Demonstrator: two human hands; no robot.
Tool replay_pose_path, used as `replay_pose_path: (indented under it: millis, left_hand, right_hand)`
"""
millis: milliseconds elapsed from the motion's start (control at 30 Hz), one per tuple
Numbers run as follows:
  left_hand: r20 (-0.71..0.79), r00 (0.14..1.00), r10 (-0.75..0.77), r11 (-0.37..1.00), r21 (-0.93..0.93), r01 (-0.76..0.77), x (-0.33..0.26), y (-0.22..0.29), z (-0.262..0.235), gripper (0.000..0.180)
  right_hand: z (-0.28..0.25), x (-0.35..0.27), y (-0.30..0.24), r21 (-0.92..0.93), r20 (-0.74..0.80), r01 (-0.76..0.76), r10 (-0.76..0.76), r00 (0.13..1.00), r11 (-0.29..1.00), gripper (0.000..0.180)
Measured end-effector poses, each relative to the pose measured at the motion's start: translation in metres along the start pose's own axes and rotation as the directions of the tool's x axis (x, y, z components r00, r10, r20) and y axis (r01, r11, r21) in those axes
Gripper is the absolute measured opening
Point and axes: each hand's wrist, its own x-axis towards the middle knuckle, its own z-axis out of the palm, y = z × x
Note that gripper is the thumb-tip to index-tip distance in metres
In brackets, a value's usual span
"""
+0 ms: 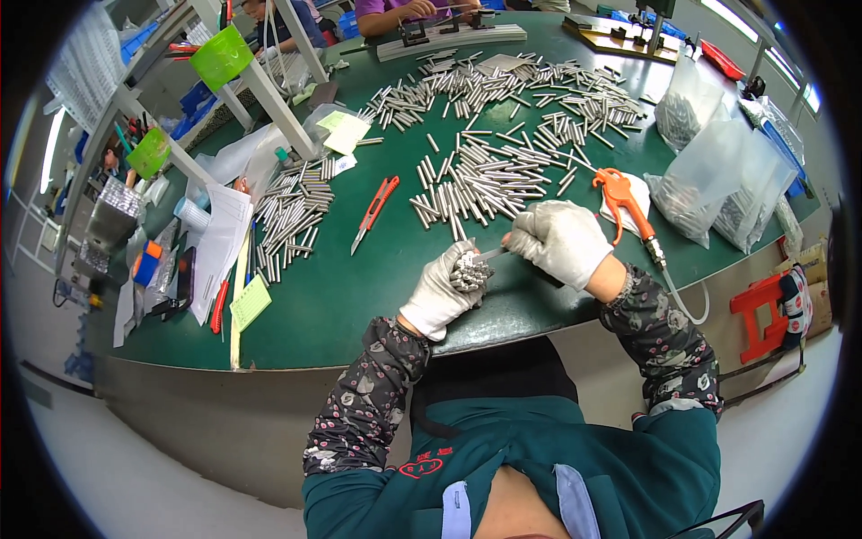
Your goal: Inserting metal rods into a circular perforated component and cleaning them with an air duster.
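The left hand [442, 292], in a white glove, is gripping a bundle of pins [469, 269], its fingers wrapped tight around the short metal pieces so that their ends are showing above the fist. The bundle is sitting just above the near edge of the green counter [359, 287], straight in front of the person. The right hand [561, 241], gloved too, is pinching a single pin [492, 255] between thumb and fingers, which are closing on its right end; the pin's free end is pointing left and touching the bundle (or very nearly, the gap being too fine to judge).

Just behind the hands a pile of pins [476, 184] is lying loose on the counter, and a wider scatter [530, 90] is spreading toward the far side. Another heap [292, 211] is lying to the left, beside some papers [220, 238]. A red cutter [375, 211] is resting between that heap and the middle pile. An orange air gun [624, 202] is lying just right of the right hand, its hose trailing off the counter edge. Clear bags [718, 171] holding more metal parts are standing well to the right. At the far side, another person's hands [422, 11] are working at a long fixture [453, 38].
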Motion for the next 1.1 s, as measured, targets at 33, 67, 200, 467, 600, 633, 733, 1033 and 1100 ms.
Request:
replay_pose_path:
  millis: [33, 67, 200, 467, 600, 633, 733, 1033, 1100]
  left_hand:
    - [0.008, 0.999, -0.033, 0.999, -0.01, 0.033, 0.0, 0.001, 0.0, 0.05]
    - [0.017, 0.998, -0.065, 0.998, -0.02, 0.065, 0.0, 0.002, 0.0, 0.051]
    - [0.061, 0.985, -0.162, 0.985, -0.049, 0.165, 0.0, 0.004, -0.006, 0.051]
    - [0.101, 0.978, -0.181, 0.954, -0.222, 0.199, 0.003, 0.018, -0.004, 0.059]
    - [0.129, 0.97, -0.207, 0.972, -0.083, 0.218, 0.002, 0.013, -0.011, 0.062]
    - [0.129, 0.971, -0.201, 0.974, -0.083, 0.213, 0.003, 0.011, -0.01, 0.062]
    - [0.085, 0.975, -0.205, 0.931, -0.29, 0.221, 0.003, 0.008, -0.003, 0.06]
    - [0.135, 0.979, -0.15, 0.96, -0.219, 0.177, 0.002, 0.013, -0.006, 0.068]
    - [0.136, 0.949, -0.286, 0.931, -0.195, 0.309, -0.001, 0.023, -0.007, 0.069]
  right_hand:
    - [0.0, 0.002, -0.002, -0.002, 0.051, -0.005, 0.005, 0.999, 1.0, 0.028]
    - [0.001, 0.005, -0.004, -0.005, 0.103, -0.01, 0.011, 0.995, 1.0, 0.028]
    - [0.012, 0.014, -0.013, 0.059, 0.095, 0.092, -0.097, 0.991, 0.994, 0.028]
    - [0.01, 0.034, 0.02, 0.098, 0.176, -0.175, 0.156, 0.972, 0.98, 0.029]
    - [0.027, 0.028, 0.016, 0.161, 0.262, -0.046, 0.002, 0.965, 0.986, 0.029]
    - [0.023, 0.033, 0.025, 0.136, 0.261, -0.026, -0.011, 0.965, 0.99, 0.028]
    - [0.008, 0.033, 0.024, 0.059, 0.258, -0.174, 0.153, 0.954, 0.983, 0.026]
    - [0.019, 0.029, 0.024, 0.154, 0.155, -0.013, -0.011, 0.988, 0.988, 0.024]
    - [0.024, 0.028, 0.013, 0.156, 0.242, 0.087, -0.124, 0.962, 0.984, 0.028]
